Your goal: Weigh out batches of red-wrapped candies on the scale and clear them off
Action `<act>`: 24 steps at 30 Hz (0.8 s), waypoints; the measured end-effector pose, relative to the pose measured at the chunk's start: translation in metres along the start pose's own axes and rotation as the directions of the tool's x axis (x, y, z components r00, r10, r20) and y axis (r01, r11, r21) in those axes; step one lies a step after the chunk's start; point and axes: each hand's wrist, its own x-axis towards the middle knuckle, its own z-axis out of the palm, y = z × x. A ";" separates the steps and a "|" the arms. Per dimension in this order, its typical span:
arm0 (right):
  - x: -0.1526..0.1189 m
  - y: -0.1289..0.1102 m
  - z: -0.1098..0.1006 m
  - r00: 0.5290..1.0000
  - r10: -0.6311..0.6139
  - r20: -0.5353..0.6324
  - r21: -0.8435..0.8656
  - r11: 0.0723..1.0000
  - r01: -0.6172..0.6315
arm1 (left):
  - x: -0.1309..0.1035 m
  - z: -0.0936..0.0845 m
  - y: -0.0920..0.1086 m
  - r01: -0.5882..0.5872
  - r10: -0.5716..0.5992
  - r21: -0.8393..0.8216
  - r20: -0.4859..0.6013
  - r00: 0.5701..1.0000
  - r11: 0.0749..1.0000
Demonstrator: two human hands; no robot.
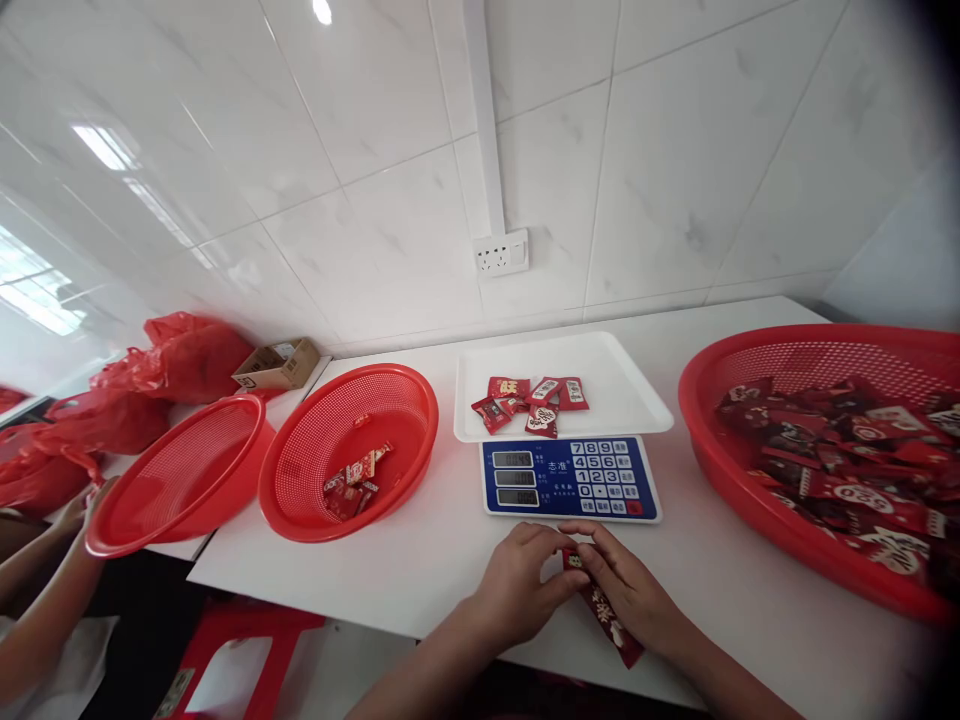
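Between my two hands, over the table's front edge, is a long dark red printed packet [609,615]. My left hand [521,580] pinches its upper end between thumb and fingers. My right hand [626,580] grips the packet from the other side, near the same end. Just beyond my hands stands a digital scale [566,505] with a blue keypad and three small displays. On its white weighing tray [630,395] lie several small red packets [541,420], bunched toward the left half.
At right, a large red basket [705,440] holds many red packets. Left of the scale, another red basket [420,430] contains several packets. Farther left are a tilted red basket [187,480], a cardboard box [279,365], red plastic bags [187,360] and another person's arms [56,565].
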 end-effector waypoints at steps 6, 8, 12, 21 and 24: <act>-0.002 -0.001 0.000 0.995 0.050 0.092 0.026 0.998 -0.052 | 0.003 0.000 0.000 0.095 -0.104 -0.130 -0.067 0.992 0.987; -0.001 -0.004 0.000 0.992 0.050 0.119 0.001 0.999 -0.050 | 0.002 -0.003 -0.001 0.135 -0.154 -0.179 -0.095 0.983 0.974; 0.001 -0.007 0.002 0.987 0.071 0.142 -0.092 0.994 -0.058 | -0.001 -0.007 -0.004 0.231 -0.252 -0.283 -0.040 0.967 0.931; -0.002 -0.005 0.004 0.969 0.137 0.206 -0.119 0.986 -0.114 | -0.009 -0.004 -0.009 0.356 -0.321 -0.354 0.157 0.934 0.865; -0.003 -0.006 0.004 0.946 0.199 0.255 -0.074 0.980 -0.186 | -0.007 -0.006 -0.010 0.373 -0.321 -0.393 0.193 0.927 0.841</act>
